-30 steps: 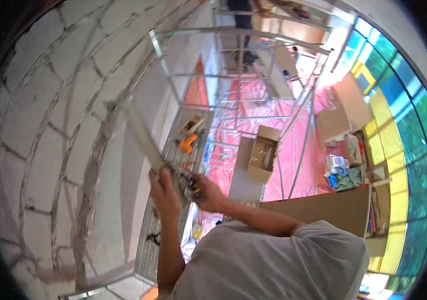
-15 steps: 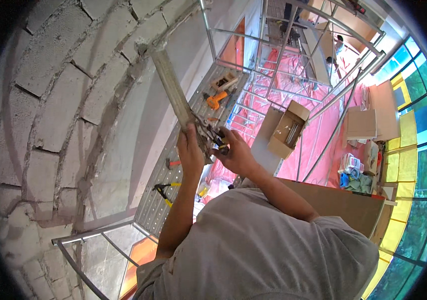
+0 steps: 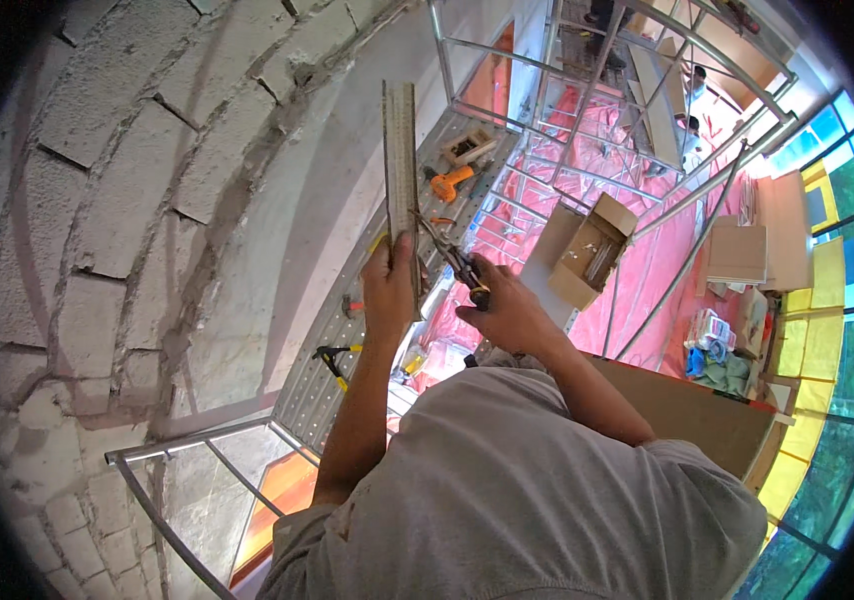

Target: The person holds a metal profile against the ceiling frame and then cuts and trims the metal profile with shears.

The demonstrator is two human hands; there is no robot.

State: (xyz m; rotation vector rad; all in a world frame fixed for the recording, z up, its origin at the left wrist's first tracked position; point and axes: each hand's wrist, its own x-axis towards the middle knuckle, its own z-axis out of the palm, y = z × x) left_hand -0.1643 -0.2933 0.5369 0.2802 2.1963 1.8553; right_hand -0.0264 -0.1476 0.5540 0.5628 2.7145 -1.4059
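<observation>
My left hand is closed round the lower part of a long grey metal profile strip, which stands nearly upright in view. In my right hand is a plier-like hand tool with metal jaws and dark handles with some yellow. Its jaws point up and left, close beside the strip's right edge; whether they touch it I cannot tell. Whether the tool is pliers or snips does not show clearly. Something yellow peeks out behind my left hand, too hidden to name.
On the perforated metal platform lie an orange power drill, a small wooden box and a black-and-yellow tool. A block wall rises at left. Scaffold tubes and an open cardboard box stand right; people work far off.
The strip has swung from leaning left, near the wall, to nearly upright, away from it. My right hand and the tool have moved slightly right, apart from my left hand.
</observation>
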